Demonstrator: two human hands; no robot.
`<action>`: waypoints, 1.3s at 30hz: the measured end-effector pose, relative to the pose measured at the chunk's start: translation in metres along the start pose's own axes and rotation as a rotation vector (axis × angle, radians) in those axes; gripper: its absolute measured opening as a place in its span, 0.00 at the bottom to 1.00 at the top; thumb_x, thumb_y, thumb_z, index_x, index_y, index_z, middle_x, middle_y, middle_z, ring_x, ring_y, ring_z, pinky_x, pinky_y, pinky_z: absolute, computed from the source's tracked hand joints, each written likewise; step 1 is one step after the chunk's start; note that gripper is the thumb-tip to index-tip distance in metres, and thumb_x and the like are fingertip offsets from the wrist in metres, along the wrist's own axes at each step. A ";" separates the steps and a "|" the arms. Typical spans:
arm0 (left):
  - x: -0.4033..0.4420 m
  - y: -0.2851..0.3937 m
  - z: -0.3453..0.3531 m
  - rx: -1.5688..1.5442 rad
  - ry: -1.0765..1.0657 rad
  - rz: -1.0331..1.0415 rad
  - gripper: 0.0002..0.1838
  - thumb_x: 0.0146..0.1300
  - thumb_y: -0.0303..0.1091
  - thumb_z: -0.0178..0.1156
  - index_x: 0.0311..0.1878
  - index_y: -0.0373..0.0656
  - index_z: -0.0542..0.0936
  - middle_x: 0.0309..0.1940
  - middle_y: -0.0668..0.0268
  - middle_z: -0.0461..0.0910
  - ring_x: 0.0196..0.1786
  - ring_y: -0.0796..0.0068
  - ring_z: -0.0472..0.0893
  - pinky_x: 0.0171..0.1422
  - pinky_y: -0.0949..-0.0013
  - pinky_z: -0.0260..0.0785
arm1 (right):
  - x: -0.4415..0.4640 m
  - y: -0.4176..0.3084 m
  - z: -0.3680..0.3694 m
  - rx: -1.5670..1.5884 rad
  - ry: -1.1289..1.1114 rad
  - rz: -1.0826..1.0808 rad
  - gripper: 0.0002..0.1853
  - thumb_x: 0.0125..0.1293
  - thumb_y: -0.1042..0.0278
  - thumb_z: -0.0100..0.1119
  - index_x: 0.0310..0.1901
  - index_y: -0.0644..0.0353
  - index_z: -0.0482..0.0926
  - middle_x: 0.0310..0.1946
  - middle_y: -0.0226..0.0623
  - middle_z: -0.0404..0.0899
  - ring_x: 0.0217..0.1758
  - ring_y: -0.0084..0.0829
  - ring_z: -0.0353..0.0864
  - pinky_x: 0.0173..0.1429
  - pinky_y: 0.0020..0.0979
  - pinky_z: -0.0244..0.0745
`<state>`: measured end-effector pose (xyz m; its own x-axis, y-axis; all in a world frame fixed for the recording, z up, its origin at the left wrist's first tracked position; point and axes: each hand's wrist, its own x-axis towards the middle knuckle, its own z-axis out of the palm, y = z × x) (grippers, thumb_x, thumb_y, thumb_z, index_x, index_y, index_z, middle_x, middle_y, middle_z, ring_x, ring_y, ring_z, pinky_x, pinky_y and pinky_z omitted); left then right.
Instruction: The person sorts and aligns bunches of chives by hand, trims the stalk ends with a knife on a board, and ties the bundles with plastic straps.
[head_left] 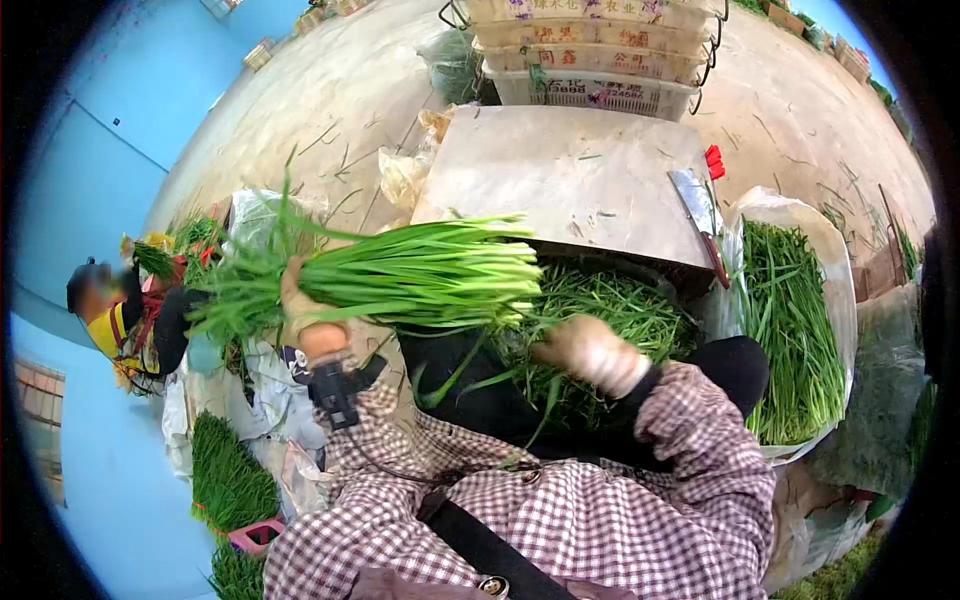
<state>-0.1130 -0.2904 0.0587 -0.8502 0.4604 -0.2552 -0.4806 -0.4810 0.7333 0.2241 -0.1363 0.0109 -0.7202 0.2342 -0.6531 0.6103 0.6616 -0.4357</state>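
L hand wrapped round bunch of greens, fingers closed on its leafy part. Bunch held approx. level in front of person's body, L of ctr; pale stem ends pt R, loose tips fan out L past the hand. Black device strapped at L wrist, checked sleeve behind.

R hand just below & R of pale ends, over loose greens. Blurred; fingers look bent, but can't tell if spread or pinching a stalk. A few stray leaves hang betw. the hands, over the dark trouser leg.

Board beyond the bunch, w/ leaf bits on top. Knife at board's R edge, handle twd person; red item near blade tip. Stacked crates behind board.

R side: plastic-lined sack w/ long greens lying inside. L side: dk green stack, pink item nr its lower end. Far L, by blue wall: another person, seated, w/ small bundle raised.
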 end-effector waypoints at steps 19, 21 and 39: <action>-0.022 -0.011 -0.076 0.010 0.221 0.118 0.34 0.63 0.56 0.52 0.65 0.41 0.74 0.63 0.52 0.75 0.64 0.48 0.73 0.67 0.41 0.65 | 0.022 -0.106 0.015 0.946 0.862 -0.240 0.38 0.56 0.48 0.72 0.63 0.61 0.70 0.51 0.49 0.81 0.52 0.50 0.83 0.56 0.38 0.77; -0.039 -0.006 -0.065 0.040 0.148 0.081 0.37 0.62 0.59 0.51 0.67 0.40 0.74 0.63 0.51 0.75 0.64 0.48 0.73 0.67 0.42 0.65 | 0.038 -0.102 0.007 1.001 0.772 -0.209 0.34 0.57 0.48 0.70 0.60 0.61 0.74 0.47 0.50 0.83 0.51 0.50 0.83 0.55 0.38 0.77; 0.020 -0.018 -0.124 -0.039 -0.402 -0.309 0.27 0.71 0.54 0.50 0.59 0.40 0.75 0.57 0.55 0.78 0.57 0.55 0.80 0.61 0.50 0.75 | 0.004 0.051 0.013 0.912 0.924 -0.575 0.28 0.56 0.92 0.54 0.59 0.61 0.79 0.64 0.44 0.74 0.65 0.32 0.76 0.67 0.27 0.73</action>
<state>-0.1483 -0.3648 -0.0372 -0.5209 0.8326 -0.1880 -0.7107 -0.3011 0.6358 0.2565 -0.1107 -0.0223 -0.6733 0.7032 0.2285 -0.0975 0.2218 -0.9702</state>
